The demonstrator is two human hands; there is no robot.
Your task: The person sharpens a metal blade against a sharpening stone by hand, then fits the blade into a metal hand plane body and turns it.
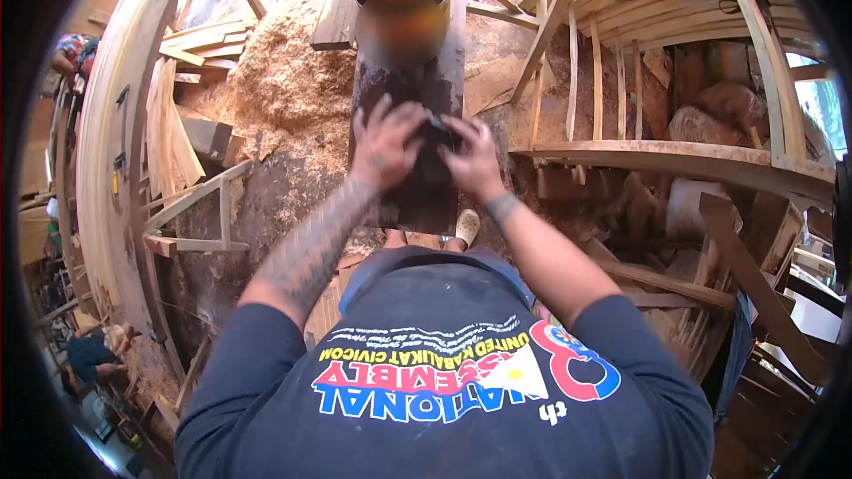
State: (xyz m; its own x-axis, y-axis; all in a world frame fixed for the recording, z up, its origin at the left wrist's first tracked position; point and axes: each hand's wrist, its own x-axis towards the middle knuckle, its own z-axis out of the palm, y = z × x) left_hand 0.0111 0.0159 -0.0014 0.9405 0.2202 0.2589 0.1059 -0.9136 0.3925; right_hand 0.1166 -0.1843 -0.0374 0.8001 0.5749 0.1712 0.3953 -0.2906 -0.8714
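Note:
A dark wet-looking plank (408, 200) stretches away in front of my body. My left hand (386, 146) is over its left side, fingers spread and blurred, with nothing visible in it. My right hand (472, 158) is at the plank's right side, thumb and fingers pinched on a small dark thing (436, 121) that I cannot make out. The left fingertips come close to this small thing; whether they touch it is unclear. Beyond both hands, a round container (399, 31), stained orange-brown inside, stands on the far part of the plank.
Sawdust and shavings (293, 71) cover the ground on the left. Long timbers (120, 124) and a small wooden frame (222, 213) stand at left. A curved wooden frame with ribs (639, 151) fills the right. Other people (75, 53) are at the far left.

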